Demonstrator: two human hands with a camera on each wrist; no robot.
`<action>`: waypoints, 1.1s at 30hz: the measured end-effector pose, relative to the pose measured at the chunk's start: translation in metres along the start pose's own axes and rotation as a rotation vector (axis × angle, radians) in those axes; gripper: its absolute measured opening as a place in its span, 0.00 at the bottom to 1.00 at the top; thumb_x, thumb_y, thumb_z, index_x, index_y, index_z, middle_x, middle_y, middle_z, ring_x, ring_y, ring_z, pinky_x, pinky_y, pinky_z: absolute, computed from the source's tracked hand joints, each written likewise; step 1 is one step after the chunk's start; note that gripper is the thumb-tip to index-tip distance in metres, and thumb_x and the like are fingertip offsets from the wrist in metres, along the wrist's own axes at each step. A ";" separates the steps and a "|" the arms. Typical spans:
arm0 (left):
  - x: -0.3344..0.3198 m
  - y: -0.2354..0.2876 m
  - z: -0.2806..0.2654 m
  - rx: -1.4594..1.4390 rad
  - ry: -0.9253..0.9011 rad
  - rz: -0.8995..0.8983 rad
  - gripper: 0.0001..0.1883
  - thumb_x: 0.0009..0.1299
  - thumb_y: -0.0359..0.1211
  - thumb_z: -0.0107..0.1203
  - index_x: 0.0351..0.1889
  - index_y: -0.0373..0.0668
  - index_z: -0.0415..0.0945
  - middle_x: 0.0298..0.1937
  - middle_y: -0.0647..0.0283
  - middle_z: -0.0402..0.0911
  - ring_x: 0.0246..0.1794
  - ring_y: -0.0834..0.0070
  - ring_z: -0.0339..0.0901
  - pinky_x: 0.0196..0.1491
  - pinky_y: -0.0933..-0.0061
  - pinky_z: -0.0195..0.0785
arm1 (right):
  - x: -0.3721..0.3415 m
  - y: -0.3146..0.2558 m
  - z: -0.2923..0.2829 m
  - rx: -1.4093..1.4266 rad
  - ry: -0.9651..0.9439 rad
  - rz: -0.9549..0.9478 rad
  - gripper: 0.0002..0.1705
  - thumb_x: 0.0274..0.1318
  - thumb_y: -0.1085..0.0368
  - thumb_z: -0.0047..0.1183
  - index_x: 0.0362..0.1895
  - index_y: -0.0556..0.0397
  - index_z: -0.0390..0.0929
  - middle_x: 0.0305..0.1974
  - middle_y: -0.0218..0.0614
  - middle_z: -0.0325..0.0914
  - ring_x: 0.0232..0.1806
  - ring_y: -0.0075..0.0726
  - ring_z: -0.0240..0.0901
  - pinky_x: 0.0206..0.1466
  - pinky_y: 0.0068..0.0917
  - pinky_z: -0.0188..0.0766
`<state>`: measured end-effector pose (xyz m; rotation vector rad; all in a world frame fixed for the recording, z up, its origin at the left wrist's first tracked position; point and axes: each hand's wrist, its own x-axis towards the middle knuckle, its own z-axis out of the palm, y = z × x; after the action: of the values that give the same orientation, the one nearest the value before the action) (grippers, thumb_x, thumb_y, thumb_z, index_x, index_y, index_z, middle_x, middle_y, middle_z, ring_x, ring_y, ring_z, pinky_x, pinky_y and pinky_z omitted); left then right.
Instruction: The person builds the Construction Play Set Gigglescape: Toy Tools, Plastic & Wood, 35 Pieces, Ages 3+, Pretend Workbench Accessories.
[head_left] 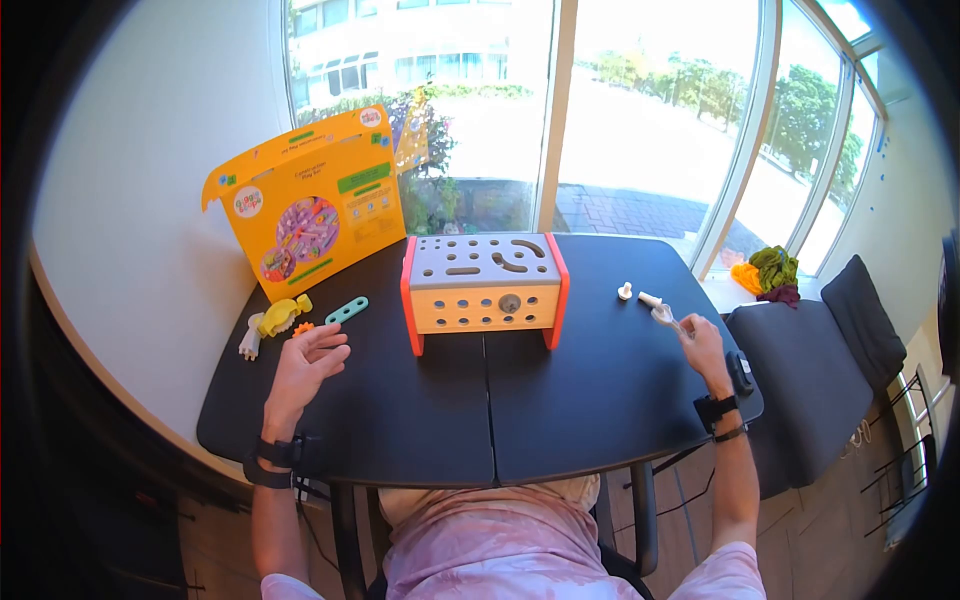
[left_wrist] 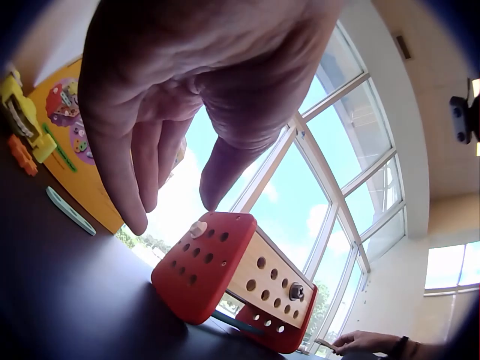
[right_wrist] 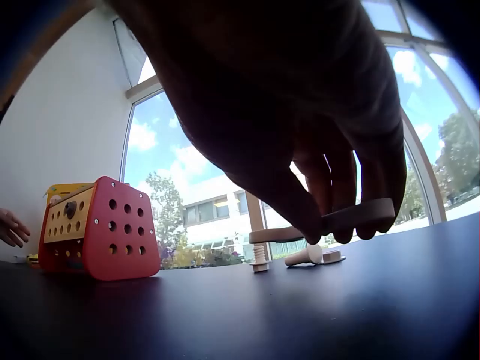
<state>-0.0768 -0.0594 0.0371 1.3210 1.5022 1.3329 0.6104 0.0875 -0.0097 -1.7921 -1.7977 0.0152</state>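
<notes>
My right hand (head_left: 704,352) pinches a pale toy wrench (head_left: 664,315) near the table's right side; in the right wrist view the wrench (right_wrist: 358,216) is held low over the tabletop. Close by are a white toy bolt standing on its head (head_left: 625,291) and another lying on its side (head_left: 650,299). My left hand (head_left: 312,358) hovers over the left of the table, fingers relaxed and holding nothing. Beyond it are a teal strip with holes (head_left: 348,310) and an orange gear (head_left: 303,329). Between the hands stands a toy workbench (head_left: 470,308), a grey bolt (head_left: 510,303) in its front.
A yellow cardboard box (head_left: 350,235) stands at the back left against the window. Yellow (head_left: 286,313) and white (head_left: 250,338) toy pieces lie before it. A dark device (head_left: 740,372) sits at the right table edge, with a dark bench (head_left: 800,370) beyond.
</notes>
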 end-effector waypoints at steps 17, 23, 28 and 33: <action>-0.001 -0.007 -0.032 0.018 0.101 0.008 0.28 0.76 0.31 0.73 0.73 0.33 0.80 0.61 0.54 0.89 0.56 0.72 0.90 0.56 0.70 0.88 | 0.057 -0.037 0.006 -0.106 -0.080 -0.168 0.14 0.65 0.68 0.61 0.53 0.54 0.91 0.55 0.51 0.89 0.61 0.61 0.84 0.67 0.52 0.79; 0.014 -0.011 -0.077 0.216 0.213 0.119 0.23 0.79 0.32 0.70 0.69 0.34 0.82 0.61 0.56 0.90 0.55 0.71 0.90 0.52 0.71 0.87 | 0.093 -0.047 0.044 -0.223 -0.146 -0.111 0.14 0.70 0.65 0.61 0.55 0.54 0.90 0.56 0.51 0.90 0.64 0.61 0.83 0.69 0.53 0.79; 0.036 -0.031 -0.124 0.278 0.323 0.139 0.21 0.78 0.32 0.70 0.66 0.34 0.84 0.57 0.56 0.91 0.48 0.71 0.91 0.48 0.71 0.86 | 0.105 -0.026 0.064 -0.304 -0.037 -0.298 0.10 0.73 0.63 0.61 0.50 0.54 0.88 0.48 0.51 0.90 0.56 0.64 0.86 0.60 0.57 0.82; 0.052 -0.037 -0.119 0.682 0.273 0.097 0.18 0.74 0.35 0.73 0.57 0.35 0.89 0.53 0.50 0.93 0.41 0.67 0.92 0.46 0.66 0.85 | 0.104 -0.057 0.049 -0.208 0.079 -0.117 0.07 0.73 0.64 0.61 0.47 0.53 0.86 0.41 0.51 0.90 0.47 0.65 0.88 0.51 0.56 0.83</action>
<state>-0.2097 -0.0344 0.0309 1.6815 2.2347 1.1275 0.5478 0.1969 0.0138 -1.7961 -1.9019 -0.2942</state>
